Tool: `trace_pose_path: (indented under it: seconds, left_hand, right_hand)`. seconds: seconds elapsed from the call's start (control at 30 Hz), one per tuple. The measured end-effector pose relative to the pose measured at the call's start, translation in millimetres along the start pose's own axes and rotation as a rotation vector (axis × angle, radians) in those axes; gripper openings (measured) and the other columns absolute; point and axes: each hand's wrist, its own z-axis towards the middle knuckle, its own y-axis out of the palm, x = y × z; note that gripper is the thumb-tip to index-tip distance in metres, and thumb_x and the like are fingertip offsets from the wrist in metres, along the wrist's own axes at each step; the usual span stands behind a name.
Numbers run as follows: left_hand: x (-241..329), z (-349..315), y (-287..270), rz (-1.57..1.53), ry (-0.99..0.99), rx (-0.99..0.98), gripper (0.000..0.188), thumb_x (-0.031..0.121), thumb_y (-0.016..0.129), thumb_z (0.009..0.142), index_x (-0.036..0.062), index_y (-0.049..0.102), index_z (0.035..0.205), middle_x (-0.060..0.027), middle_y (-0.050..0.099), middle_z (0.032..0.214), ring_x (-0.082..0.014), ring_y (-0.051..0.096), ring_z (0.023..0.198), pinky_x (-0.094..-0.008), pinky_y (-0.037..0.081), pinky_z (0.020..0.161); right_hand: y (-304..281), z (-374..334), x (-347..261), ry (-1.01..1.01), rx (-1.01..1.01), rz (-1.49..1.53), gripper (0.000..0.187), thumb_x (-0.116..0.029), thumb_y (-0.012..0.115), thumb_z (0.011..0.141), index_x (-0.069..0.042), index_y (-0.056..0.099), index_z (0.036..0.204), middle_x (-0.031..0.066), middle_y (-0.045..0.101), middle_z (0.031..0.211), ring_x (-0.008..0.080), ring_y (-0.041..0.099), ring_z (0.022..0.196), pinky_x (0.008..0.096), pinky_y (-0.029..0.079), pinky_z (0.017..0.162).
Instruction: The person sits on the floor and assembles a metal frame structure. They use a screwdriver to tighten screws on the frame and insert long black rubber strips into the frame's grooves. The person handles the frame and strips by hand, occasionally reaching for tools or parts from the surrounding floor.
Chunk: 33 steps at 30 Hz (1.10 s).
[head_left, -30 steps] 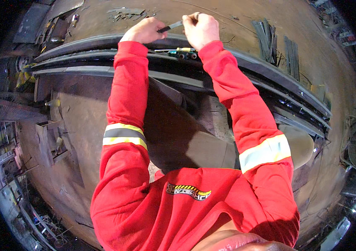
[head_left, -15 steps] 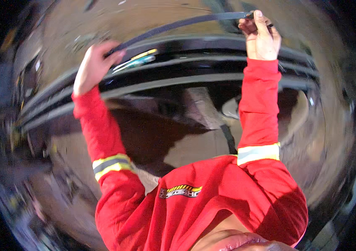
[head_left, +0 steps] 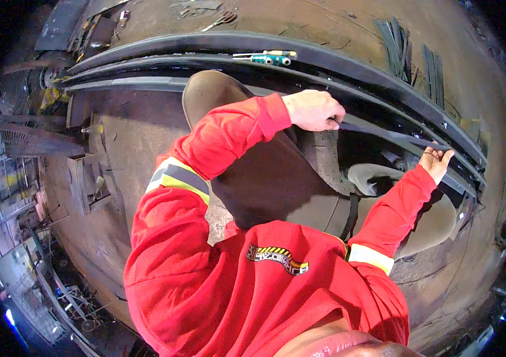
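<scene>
A dark, flexible flat strip [head_left: 387, 133] stretches between my hands, over the right part of a long dark metal beam [head_left: 205, 43] with raised edges. My left hand [head_left: 315, 110] is closed around the strip's left end, knuckles up. At the other end, my right hand [head_left: 436, 160] pinches the strip against the beam's right portion; whether it presses on the metal I cannot tell. On the beam, left of my left hand, lie green-handled hand tools [head_left: 272, 58] with thin shafts.
Bundles of similar dark strips [head_left: 394, 50] lie on the floor [head_left: 336, 27] beyond the beam at right. Scissors-like tool [head_left: 220, 21] lies at the far side. A small metal frame [head_left: 86, 181] stands at left, with metal racks [head_left: 12, 220] further out.
Both hands moved right and lower in view with the strip, which went from an upward arc to lying along the beam. The view has turned, bringing the green-handled tools further right.
</scene>
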Motion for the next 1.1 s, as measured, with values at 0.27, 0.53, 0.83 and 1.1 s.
trace_pose_path:
  seconds: [0.27, 0.53, 0.83, 1.1]
  left_hand:
    - [-7.8, -15.0, 2.0, 0.006, -0.041, 0.086, 0.015, 0.016, 0.061, 0.079, 0.0034, 0.064, 0.087, -0.0171, 0.065, 0.078, -0.0354, 0.064, 0.077, -0.0438, 0.050, 0.070]
    - [-5.1, 0.2, 1.0, 0.176, -0.042, 0.174, 0.011, 0.015, 0.059, 0.077, 0.0041, 0.059, 0.078, -0.0171, 0.061, 0.074, -0.0376, 0.061, 0.075, -0.0460, 0.049, 0.068]
    - [3.2, -18.6, 14.3, 0.279, -0.115, 0.183, 0.013, 0.012, 0.064, 0.080, 0.0031, 0.055, 0.076, -0.0151, 0.061, 0.071, -0.0346, 0.061, 0.068, -0.0413, 0.047, 0.060]
    - [11.4, -6.0, 24.9, 0.308, -0.062, 0.242, 0.014, 0.012, 0.065, 0.080, 0.0053, 0.055, 0.074, -0.0117, 0.061, 0.068, -0.0314, 0.061, 0.063, -0.0395, 0.048, 0.056]
  right_hand:
    - [29.3, -31.1, 16.9, -0.004, 0.043, 0.002, 0.019, -0.026, 0.063, 0.090, -0.007, 0.058, 0.087, 0.0021, 0.055, 0.075, 0.0156, 0.051, 0.069, 0.0332, 0.047, 0.071]
    - [1.7, -40.0, 44.3, -0.194, 0.061, -0.286, 0.017, -0.002, 0.069, 0.076, -0.011, 0.054, 0.077, 0.0002, 0.053, 0.073, 0.0148, 0.052, 0.062, 0.0295, 0.046, 0.056]
    - [29.5, -75.8, 102.9, -0.335, 0.215, -0.323, 0.050, 0.013, 0.063, 0.078, 0.004, 0.049, 0.125, 0.0021, 0.060, 0.091, 0.0120, 0.056, 0.079, 0.0246, 0.048, 0.073]
    - [22.9, -60.2, 112.1, -0.271, 0.421, -0.402, 0.053, 0.010, 0.063, 0.079, 0.006, 0.047, 0.129, 0.0073, 0.060, 0.099, 0.0129, 0.056, 0.083, 0.0247, 0.047, 0.078]
